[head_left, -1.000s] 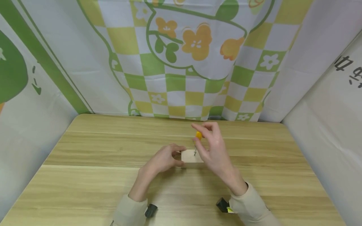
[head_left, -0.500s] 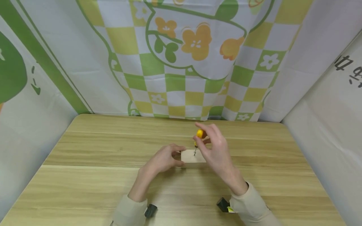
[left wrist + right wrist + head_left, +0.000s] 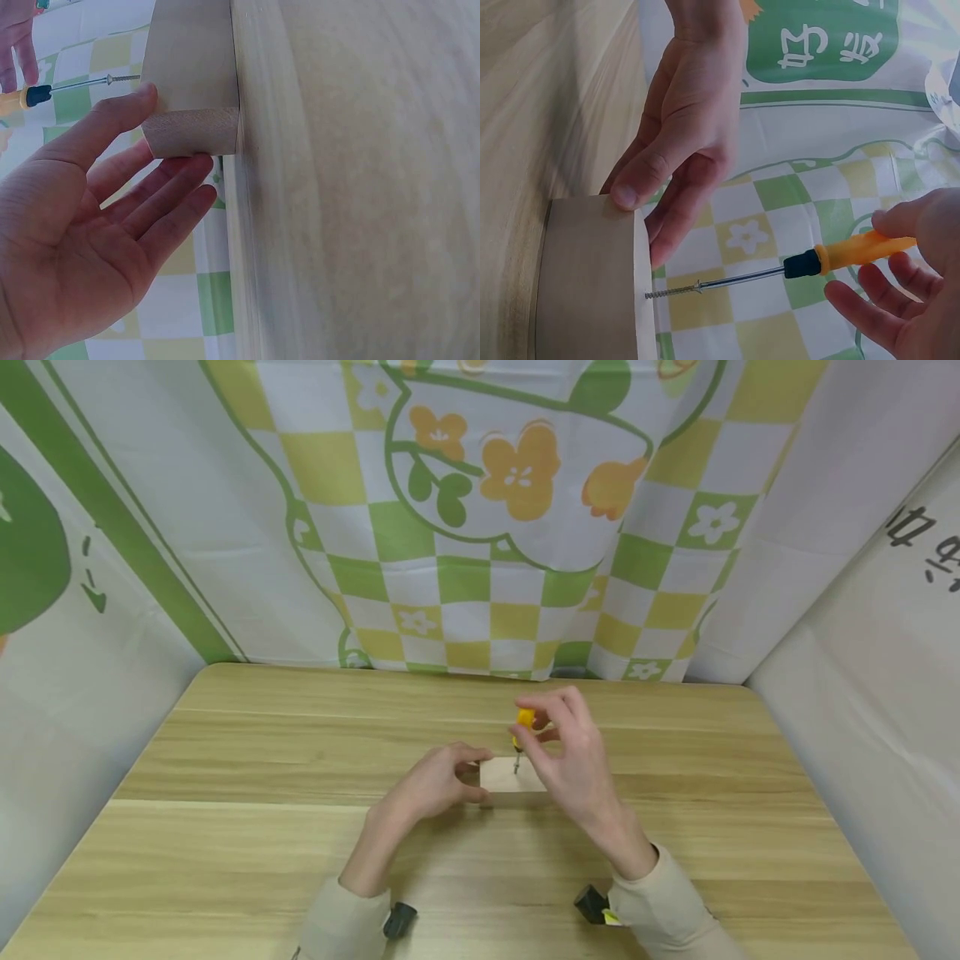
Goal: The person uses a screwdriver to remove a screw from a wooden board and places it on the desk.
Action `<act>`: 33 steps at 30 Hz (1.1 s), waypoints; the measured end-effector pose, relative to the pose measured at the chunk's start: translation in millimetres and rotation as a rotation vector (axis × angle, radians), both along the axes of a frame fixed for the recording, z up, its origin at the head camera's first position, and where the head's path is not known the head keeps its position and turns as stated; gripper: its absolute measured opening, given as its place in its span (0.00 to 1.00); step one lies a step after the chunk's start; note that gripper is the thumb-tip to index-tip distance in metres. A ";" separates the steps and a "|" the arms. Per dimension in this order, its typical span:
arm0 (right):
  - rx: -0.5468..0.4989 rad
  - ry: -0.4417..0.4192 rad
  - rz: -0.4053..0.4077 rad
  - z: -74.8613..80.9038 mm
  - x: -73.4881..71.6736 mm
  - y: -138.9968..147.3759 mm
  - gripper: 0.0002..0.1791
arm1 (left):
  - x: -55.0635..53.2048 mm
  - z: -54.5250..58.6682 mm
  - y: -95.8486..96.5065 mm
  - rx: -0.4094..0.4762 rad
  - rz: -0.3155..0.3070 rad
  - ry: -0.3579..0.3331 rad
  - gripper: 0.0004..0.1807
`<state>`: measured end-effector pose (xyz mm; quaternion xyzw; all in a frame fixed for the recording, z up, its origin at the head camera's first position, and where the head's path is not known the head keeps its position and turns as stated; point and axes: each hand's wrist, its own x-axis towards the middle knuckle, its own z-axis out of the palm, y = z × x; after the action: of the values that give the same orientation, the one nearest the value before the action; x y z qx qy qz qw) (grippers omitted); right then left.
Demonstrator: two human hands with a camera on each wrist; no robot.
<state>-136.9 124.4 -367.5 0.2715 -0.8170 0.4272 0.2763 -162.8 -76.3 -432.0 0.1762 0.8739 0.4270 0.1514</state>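
Observation:
A pale wooden block [image 3: 497, 775] lies on the table. My left hand [image 3: 431, 783] grips its left end, thumb on the near side and fingers on the far side in the head view. A screw [image 3: 673, 291] stands in the block's top face, much of its thread showing above the wood. The tip of a screwdriver [image 3: 842, 253] with a yellow-orange handle and black collar meets the screw head, roughly in line with it. My right hand [image 3: 573, 764] pinches the handle from above between thumb and fingers. In the left wrist view the shank [image 3: 79, 83] also shows.
The wood-grain table [image 3: 247, 852] carries the block near its middle. A checked, flowered curtain [image 3: 465, 577] hangs along the back edge, and white sheets enclose both sides. Dark wrist cameras [image 3: 592, 904] sit at the beige sleeves [image 3: 667, 902].
My right fingers have shifted around the screwdriver handle, the forefinger lifting off and coming back onto it. My left hand and the block have stayed in place.

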 end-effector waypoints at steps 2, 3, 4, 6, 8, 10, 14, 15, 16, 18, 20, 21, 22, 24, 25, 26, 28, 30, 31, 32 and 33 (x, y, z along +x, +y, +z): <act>0.006 0.008 0.002 0.2 -0.1 -0.2 0.16 | -0.4 -0.7 -0.3 0.001 -0.001 0.004 0.33; 0.010 0.010 0.004 0.3 -0.3 -0.2 0.16 | -0.8 -1.0 -0.4 0.001 -0.003 0.011 0.33; 0.010 0.009 0.008 0.7 0.1 -0.2 0.16 | -0.9 -1.1 -0.2 -0.001 -0.003 0.012 0.33; 0.010 0.002 0.015 1.4 0.9 -0.3 0.18 | -0.9 -0.6 -0.1 -0.006 -0.003 0.014 0.33; 0.011 0.002 0.019 1.7 1.1 -0.4 0.19 | -0.7 -0.2 0.0 -0.006 -0.003 0.012 0.32; 0.013 0.006 0.014 1.7 1.7 -0.3 0.19 | -0.7 -0.1 0.1 -0.007 -0.001 0.005 0.32; 0.025 0.023 -0.003 0.6 1.8 0.4 0.15 | -0.5 0.0 0.5 -0.003 -0.001 0.004 0.32; 0.027 0.023 -0.005 0.6 2.0 0.5 0.15 | -0.3 0.1 0.6 -0.002 -0.002 0.004 0.32; 0.027 0.024 -0.006 0.5 1.9 0.7 0.15 | -0.2 0.3 0.8 -0.002 0.000 0.004 0.32; 0.026 0.022 -0.005 0.6 2.1 1.0 0.15 | 0.4 0.8 0.7 0.001 0.001 0.005 0.32; 0.025 0.020 -0.002 0.5 2.4 1.2 0.16 | 1.0 0.9 0.5 0.003 0.002 0.002 0.32; 0.025 0.020 -0.001 0.6 2.5 1.2 0.17 | 1.0 0.5 0.3 0.003 0.000 0.004 0.32; 0.027 0.022 0.000 0.7 2.7 1.1 0.18 | 0.9 0.3 0.1 0.003 0.000 0.004 0.33; 0.036 0.030 -0.002 1.2 3.2 0.8 0.18 | 0.8 -0.4 -0.5 0.004 -0.002 0.003 0.33; 0.040 0.032 -0.004 1.4 3.4 0.7 0.17 | 0.6 -0.9 -0.6 0.002 -0.001 0.004 0.33; 0.042 0.037 -0.005 1.6 3.5 0.7 0.16 | 0.5 -1.1 -0.7 0.002 -0.003 0.002 0.33; 0.040 0.048 -0.007 2.2 3.7 0.9 0.15 | 0.5 -1.3 -0.7 0.001 -0.003 0.001 0.33; 0.033 0.058 -0.008 2.6 3.6 1.4 0.15 | 0.8 -1.3 -0.2 0.002 -0.002 0.003 0.33; 0.027 0.061 -0.005 2.7 3.6 1.8 0.15 | 0.9 -1.2 -0.1 0.002 -0.002 0.004 0.33; 0.021 0.063 0.000 3.1 3.5 2.1 0.15 | 1.0 -1.0 0.2 0.003 -0.002 0.004 0.33; 0.018 0.065 0.004 3.3 3.5 2.5 0.15 | 0.9 -1.4 0.4 0.004 -0.003 0.007 0.33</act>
<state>-133.4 126.9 -364.2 0.2891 -0.8108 0.4115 0.2994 -161.9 -75.9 -433.4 0.1794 0.8733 0.4278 0.1486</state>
